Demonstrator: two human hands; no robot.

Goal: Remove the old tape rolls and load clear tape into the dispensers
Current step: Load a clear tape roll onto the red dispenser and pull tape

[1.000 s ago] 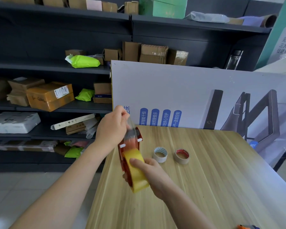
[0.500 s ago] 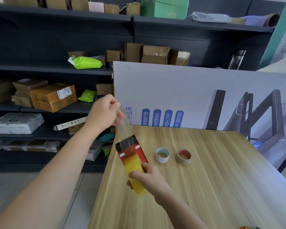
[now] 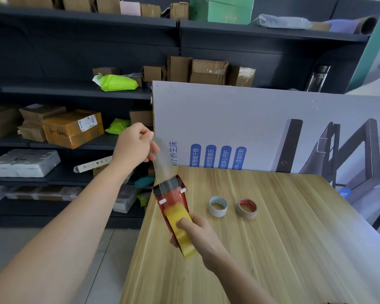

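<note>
**Tape leader drawn out through the dispenser mouth**

In the last second my left hand (image 3: 134,148) has moved up and away from the red tape dispenser (image 3: 173,194). It had been right at the mouth of the tool. The clear tape strip (image 3: 161,163) pinched between my left fingers (image 3: 147,133) has lengthened with that move. It now runs taut from those fingers down to the roller end of the dispenser, below and to their right.

My right hand (image 3: 200,233) has barely shifted. Its fingers are clamped around the back of the dispenser, and the thumb (image 3: 184,222) presses on the yellowish tape roll (image 3: 177,216) seated in the frame. The tool is held just above the near-left part of the wooden surface (image 3: 294,238).

I judge from this that the new roll turns on its hub and the tape feeds through the mouth. If so, loading this dispenser is nearly done, and the loose length only has to be cut on the blade.

Two near-empty rolls lie side by side on the surface, beyond and to the right of my right fingers. The white-cored roll (image 3: 217,206) is nearer them and the red-cored roll (image 3: 246,208) is just past it. Neither touches my hands. They look like the old rolls, already taken out.
</note>
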